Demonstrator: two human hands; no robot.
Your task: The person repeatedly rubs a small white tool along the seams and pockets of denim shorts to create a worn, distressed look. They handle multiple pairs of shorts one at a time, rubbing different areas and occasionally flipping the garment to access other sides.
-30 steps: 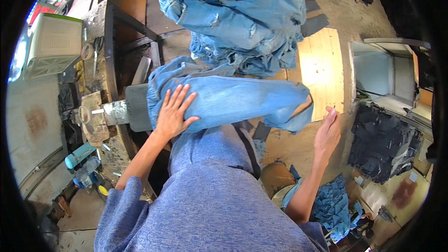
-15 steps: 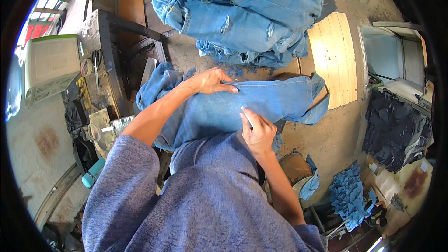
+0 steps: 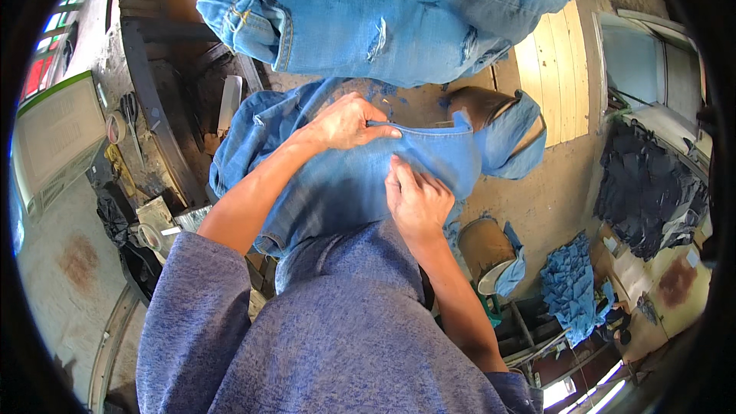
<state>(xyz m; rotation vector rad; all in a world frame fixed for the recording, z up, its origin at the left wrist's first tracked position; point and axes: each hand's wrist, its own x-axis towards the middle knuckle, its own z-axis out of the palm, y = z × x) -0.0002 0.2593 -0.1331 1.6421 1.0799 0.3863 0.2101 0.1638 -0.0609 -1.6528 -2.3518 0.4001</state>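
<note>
A pair of blue jeans [image 3: 330,176] lies bunched across in front of me, one leg stretched to the right with its end around a brown board-like form [image 3: 483,107]. My left hand [image 3: 349,121] is closed on the upper seam edge of that leg, thumb on top of the denim. Just below and to the right, my right hand [image 3: 418,199] presses its curled fingers against the face of the leg. Whatever it holds is hidden now; a slim white thing showed in its fingers earlier.
A high heap of jeans [image 3: 383,15], some ripped, stands just beyond my hands. Scissors [image 3: 132,124] and a tape roll [image 3: 115,128] lie on the left ledge. At right are a dark cloth pile [image 3: 652,192], denim scraps [image 3: 571,287] and a round brown seat [image 3: 487,249].
My right hand has turned, hiding the slim white thing. The leg's upper edge has bunched and bowed near the form, baring more of it. The view has shifted, bringing the heap closer.
</note>
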